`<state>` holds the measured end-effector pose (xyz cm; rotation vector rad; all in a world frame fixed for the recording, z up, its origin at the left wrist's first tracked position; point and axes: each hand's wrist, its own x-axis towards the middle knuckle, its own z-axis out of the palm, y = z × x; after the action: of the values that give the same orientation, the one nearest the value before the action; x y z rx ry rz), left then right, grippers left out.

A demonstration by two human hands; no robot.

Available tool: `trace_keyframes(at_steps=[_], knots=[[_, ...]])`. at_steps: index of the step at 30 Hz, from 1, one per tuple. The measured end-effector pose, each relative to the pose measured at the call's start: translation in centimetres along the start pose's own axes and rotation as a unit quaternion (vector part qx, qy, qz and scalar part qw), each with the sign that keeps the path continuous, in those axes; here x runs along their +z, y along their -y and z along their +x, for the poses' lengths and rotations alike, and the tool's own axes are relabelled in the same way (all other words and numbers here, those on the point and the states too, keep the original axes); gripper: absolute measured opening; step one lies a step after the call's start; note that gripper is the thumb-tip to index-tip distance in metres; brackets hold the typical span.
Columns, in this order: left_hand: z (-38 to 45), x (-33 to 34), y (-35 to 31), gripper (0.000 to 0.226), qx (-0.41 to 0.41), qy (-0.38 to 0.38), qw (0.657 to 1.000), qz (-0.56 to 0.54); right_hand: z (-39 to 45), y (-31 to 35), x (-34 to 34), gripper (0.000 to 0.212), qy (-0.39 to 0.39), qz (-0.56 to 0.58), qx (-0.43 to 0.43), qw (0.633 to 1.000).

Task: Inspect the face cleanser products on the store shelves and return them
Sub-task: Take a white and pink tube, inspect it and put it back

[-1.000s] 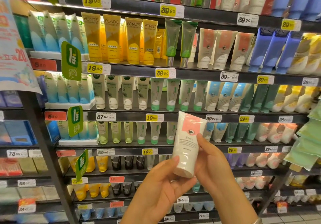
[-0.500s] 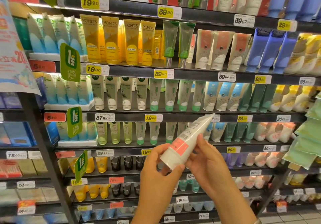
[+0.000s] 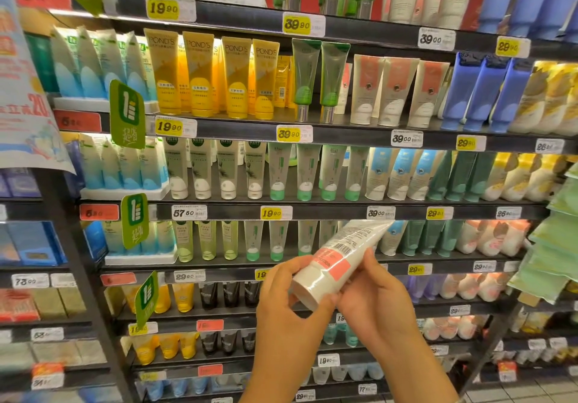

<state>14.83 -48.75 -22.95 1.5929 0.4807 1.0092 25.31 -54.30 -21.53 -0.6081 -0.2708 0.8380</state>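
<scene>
A white face cleanser tube (image 3: 336,261) with a coral patch lies tilted in front of the shelves, cap down-left, crimped end up-right, barcode side facing me. My left hand (image 3: 289,308) grips its cap end with thumb and fingers. My right hand (image 3: 375,299) holds the tube's body from the right side. Three matching white-and-coral tubes (image 3: 397,89) stand on the second shelf from the top.
Dark shelves (image 3: 344,136) hold rows of upright tubes: yellow Pond's tubes (image 3: 212,74), green tubes (image 3: 319,80), blue tubes (image 3: 488,89). Green hanging tags (image 3: 127,114) stick out at the left upright. Pale green packs (image 3: 560,246) hang at the right edge.
The tube has turned from upright with its front showing to tilted with its barcode side up. My left hand has shifted onto the cap end.
</scene>
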Motion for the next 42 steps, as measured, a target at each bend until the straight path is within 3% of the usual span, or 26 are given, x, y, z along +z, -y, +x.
trace_keyframes(at_steps=[4,8,13,20,28,34,37,42], knots=[[0.0,0.0,-0.1,0.048,-0.008,-0.011,1.000,-0.010,-0.1,-0.1,0.1,0.043,0.006,0.008,0.006,1.000],[0.5,-0.4,-0.2,0.043,-0.095,0.000,0.986,-0.136,-0.1,0.3,0.1,0.045,0.019,-0.012,0.005,1.000],[0.7,-0.9,-0.4,0.046,-0.257,0.051,0.885,-0.384,-0.1,0.7,0.4,0.033,0.026,-0.075,-0.025,0.997],[1.0,-0.9,-0.8,0.027,-0.331,0.095,0.817,-0.463,-0.1,1.5,0.7,0.035,0.046,-0.182,-0.082,0.979],[2.7,0.3,-1.6,0.040,-0.373,0.194,0.759,-0.496,0.5,3.7,1.0,0.045,-0.031,-0.224,-0.051,0.973],[5.5,2.3,-1.9,0.044,-0.360,0.215,0.765,-0.489,2.9,6.0,1.2,0.043,-0.031,-0.194,-0.043,0.980],[7.3,3.1,-2.2,0.059,-0.345,0.202,0.792,-0.461,4.5,7.6,1.2,0.035,-0.023,-0.202,-0.027,0.979],[10.8,5.8,-2.7,0.054,-0.287,0.200,0.842,-0.410,7.3,11.3,0.8,0.045,0.015,-0.292,-0.040,0.956]])
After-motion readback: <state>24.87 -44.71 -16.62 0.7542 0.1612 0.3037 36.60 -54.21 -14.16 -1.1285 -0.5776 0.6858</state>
